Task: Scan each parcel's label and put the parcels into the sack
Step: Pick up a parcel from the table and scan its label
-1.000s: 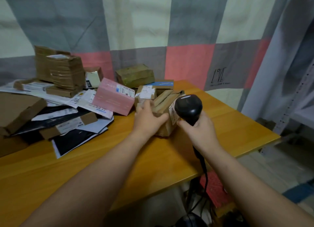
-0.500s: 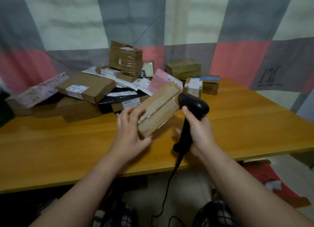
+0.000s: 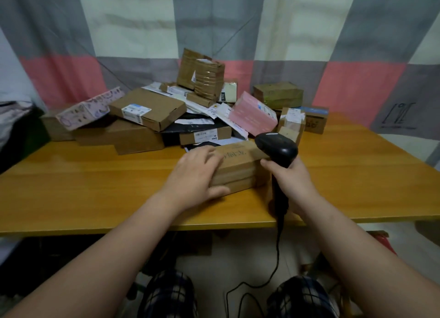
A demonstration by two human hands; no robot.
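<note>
With the left hand (image 3: pixel 197 177) clasping the brown parcel (image 3: pixel 240 169) just in front of the pile (image 3: pixel 152 113) on the counter (image 3: pixel 95 186) and the right hand (image 3: pixel 294 183) wrapped round the scanner (image 3: pixel 277 148), no label shows on it, so the beam might read one in the pile instead.

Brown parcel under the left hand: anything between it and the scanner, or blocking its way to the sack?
Nothing visible between scanner and brown parcel; the scanner head sits at its right end. No sack in view.
</note>
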